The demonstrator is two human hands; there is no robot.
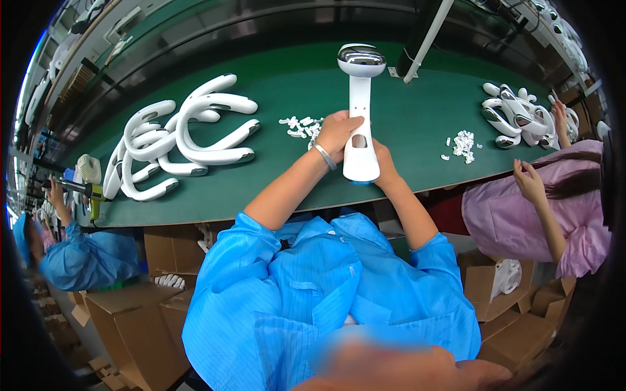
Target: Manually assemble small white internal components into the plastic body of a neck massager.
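Note:
A white curved plastic device (360, 98) with a rounded chrome-topped end stands out in front of me, over the green table. My left hand (336, 133) is closed round its narrow middle, thumb across the front. From the other side my right hand (386, 164) grips the wider lower part, its fingers mostly hidden behind it. An oval opening shows in that part, above a bluish lower edge. Beside my left hand lies a scatter of small white plastic pieces (301, 126). Farther left, several white C-shaped devices (182, 133) with chrome tips rest in a heap.
A green-topped table (411, 140) spans the view. At right, a co-worker in pink (531, 202) is beside more white devices (521, 117) and small white pieces (463, 144). A co-worker in blue (91, 257) holds a green-black power tool (94, 199) at left. Cardboard boxes (134, 326) stand below.

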